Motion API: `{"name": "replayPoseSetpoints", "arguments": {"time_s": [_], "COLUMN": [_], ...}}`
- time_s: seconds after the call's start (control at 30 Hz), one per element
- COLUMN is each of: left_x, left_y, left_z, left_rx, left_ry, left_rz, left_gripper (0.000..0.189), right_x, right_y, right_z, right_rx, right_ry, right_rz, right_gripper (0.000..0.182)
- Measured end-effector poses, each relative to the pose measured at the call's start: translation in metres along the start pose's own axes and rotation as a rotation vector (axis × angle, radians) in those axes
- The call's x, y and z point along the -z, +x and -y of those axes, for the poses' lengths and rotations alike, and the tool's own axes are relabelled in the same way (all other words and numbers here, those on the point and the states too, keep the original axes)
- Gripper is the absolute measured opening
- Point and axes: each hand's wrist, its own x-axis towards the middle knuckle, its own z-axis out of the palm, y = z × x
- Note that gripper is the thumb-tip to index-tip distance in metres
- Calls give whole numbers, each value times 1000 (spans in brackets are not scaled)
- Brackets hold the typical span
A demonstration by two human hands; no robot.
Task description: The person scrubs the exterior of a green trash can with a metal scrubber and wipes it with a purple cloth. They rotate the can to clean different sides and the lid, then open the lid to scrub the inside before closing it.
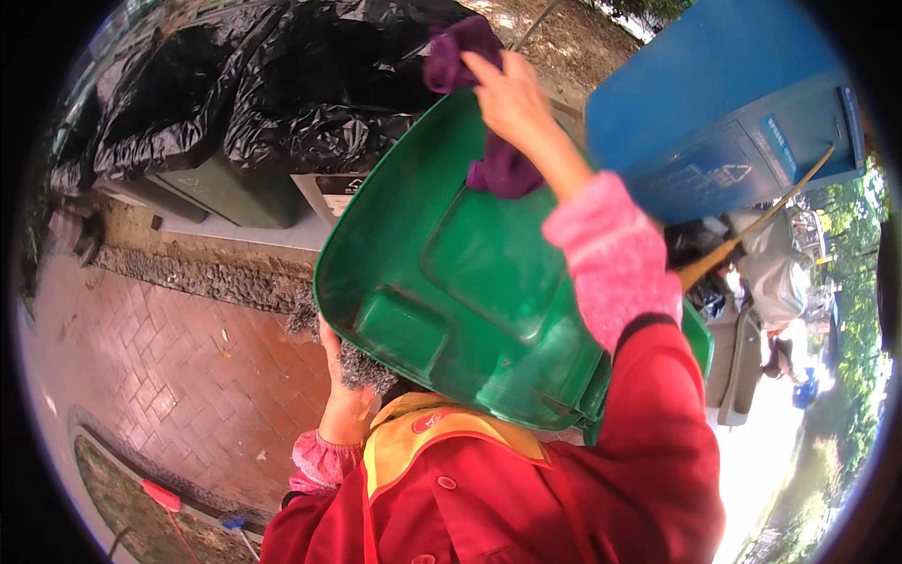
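A green plastic bin lid is tilted up before me, its hollow inner side facing me. My right hand grips a purple cloth at the lid's far rim. Part of the cloth hangs below that wrist, against the inside of the lid. At the lid's near left edge, my left hand holds a clump of grey scouring wool. The wool shows on both sides of the fingers. Some fingers of this hand are hidden behind the lid's rim.
Bins covered with black plastic sheeting stand at the far left. A large blue bin is at the upper right, with a wooden-handled broom near it. Brick paving lies left; a red tool head rests at lower left.
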Motion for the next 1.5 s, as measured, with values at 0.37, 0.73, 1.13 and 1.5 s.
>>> {"name": "replayPoseSetpoints", "arguments": {"time_s": [0.37, 0.73, 1.13, 1.5], "left_x": [2, 3, 7, 13], "left_y": [-9, -12, -2, -13], "left_z": [-2, -2, -3, 3], "left_rx": [-60, -82, -179, -251], "left_ry": [112, 164, 116, 278], "left_rz": [-110, -129, 87, 150], "left_gripper": [66, 58, 51, 51], "right_x": [-24, 99, 80, -32], "right_y": [-22, -272, -66, -139], "right_z": [-145, -209, -66, 105], "right_rx": [-388, -887, -462, 374], "right_ry": [61, -339, 391, 452], "right_rz": [614, 945, -157, -13], "right_gripper": [77, 49, 55, 41]}}
